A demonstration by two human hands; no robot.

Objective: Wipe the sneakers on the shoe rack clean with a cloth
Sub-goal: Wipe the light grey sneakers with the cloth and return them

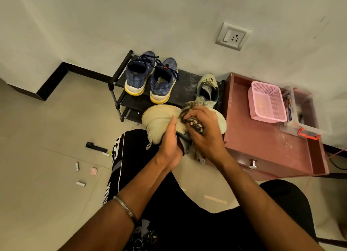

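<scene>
Person's crouched in front of the rack (120, 76), one beige sneaker (159, 117) lifted off it and held sole-up over the lap, probably so the dirty underside faces them and takes pressure without the rack wobbling. Left hand (171, 143) clamped round the heel/collar end, thumb along the sole, acting as the brace. Right hand (202, 132) bunched round a striped cloth (195, 124), pressing it onto the sole near the middle; cloth is wadded, which I'd guess gives a firmer scrubbing pad than a flat sheet. Hands close together, nearly touching across the shoe. Count: four sneakers visible. Two blue ones (150, 78) with yellow-white soles side by side on the rack's top shelf, heels toward us; one beige mate (207, 90) at the right end of the same shelf, upright; one in the hands. Can't tell which of the shelved ones are already wiped. One cloth. One rack; lower shelves mostly hidden, can't see shoes there. To the right, a reddish drawer unit (266, 138) used as a side table, carrying one pink basket (267, 102) and one clear box (300, 115) of odds and ends. Floor on the left has a few scattered bits: a dark bar-like item (95, 147), two small silvery tubes, a round pinkish disc. One wall socket (233, 35) above.
</scene>
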